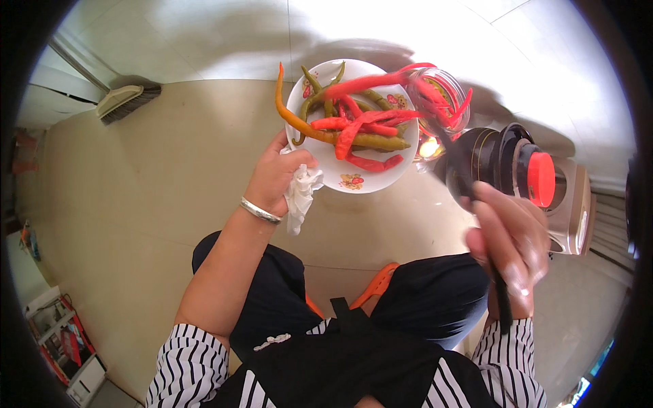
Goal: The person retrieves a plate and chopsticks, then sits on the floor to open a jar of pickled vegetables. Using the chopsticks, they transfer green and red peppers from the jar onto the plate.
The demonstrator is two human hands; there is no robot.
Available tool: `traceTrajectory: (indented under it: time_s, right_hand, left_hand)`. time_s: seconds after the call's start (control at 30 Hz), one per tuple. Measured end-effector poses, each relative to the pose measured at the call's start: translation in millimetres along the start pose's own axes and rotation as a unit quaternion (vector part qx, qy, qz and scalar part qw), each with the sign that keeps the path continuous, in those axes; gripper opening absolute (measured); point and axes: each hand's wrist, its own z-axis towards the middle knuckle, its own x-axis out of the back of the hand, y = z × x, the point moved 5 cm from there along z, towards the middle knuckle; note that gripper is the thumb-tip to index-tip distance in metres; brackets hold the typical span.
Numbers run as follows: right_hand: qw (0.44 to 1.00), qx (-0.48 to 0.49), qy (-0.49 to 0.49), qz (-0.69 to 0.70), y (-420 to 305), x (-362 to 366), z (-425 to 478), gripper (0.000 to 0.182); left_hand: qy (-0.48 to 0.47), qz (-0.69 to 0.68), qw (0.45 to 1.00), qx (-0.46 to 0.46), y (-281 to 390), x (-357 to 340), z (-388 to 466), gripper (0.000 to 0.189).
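My left hand (283, 178) grips the rim of a white plate (331, 173) with cartoon prints, a crumpled white tissue (303, 191) pinched against it. Several red chili peppers (370, 120) lie over green chili peppers (380, 140) on the plate. One orange-tipped pepper (293, 120) overhangs its left edge. Right beside the plate stands an open glass jar (449, 86), with red peppers at its mouth. A blurred red pepper (365, 84) spans from the plate to the jar. My right hand (510, 229) holds a long black utensil (461, 163); motion blur hides its type, and its far end reaches the jar's mouth.
To the right of the jar is a dark glazed pot (482, 158) topped by a red lid (542, 178). A beige and white object (574, 214) stands behind it. A broom (125, 102) leans at the wall on the left. Shelving (66, 336) is at lower left.
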Motion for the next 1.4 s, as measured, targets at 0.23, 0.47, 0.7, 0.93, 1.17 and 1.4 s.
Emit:
traceTrajectory:
  time_s: [0.23, 0.47, 0.7, 0.93, 1.17, 1.4]
  right_hand:
    - [0.981, -0.128, 0.059, 0.131, 19.7, 16.4, -15.1, 0.031]
    - [0.898, -0.371, 0.187, 0.147, 111.5, 21.8, -68.0, 0.010]
    - [0.889, -0.395, 0.094, 0.211, 130.5, -28.5, -64.2, 0.009]
    - [0.993, -0.115, 0.012, 0.026, 87.3, -18.4, -38.8, 0.005]
    - [0.994, -0.050, 0.059, -0.076, 60.8, 20.8, -29.9, 0.016]
    - [0.983, -0.143, 0.107, -0.038, 35.3, 58.5, -39.0, 0.015]
  left_hand:
    - [0.036, -0.020, 0.999, -0.012, 2.1, -8.7, -1.3, 0.045]
    - [0.054, 0.029, 0.998, -0.034, -1.8, 1.3, 1.0, 0.042]
    - [0.028, 0.033, 0.998, -0.045, -0.9, 10.3, 0.8, 0.042]
    - [0.070, -0.003, 0.997, -0.027, 2.4, -8.7, -5.3, 0.041]
    - [0.059, -0.005, 0.998, -0.032, 0.4, -0.3, -2.2, 0.043]
    - [0.032, 0.025, 0.999, -0.014, -4.6, -5.8, 2.2, 0.050]
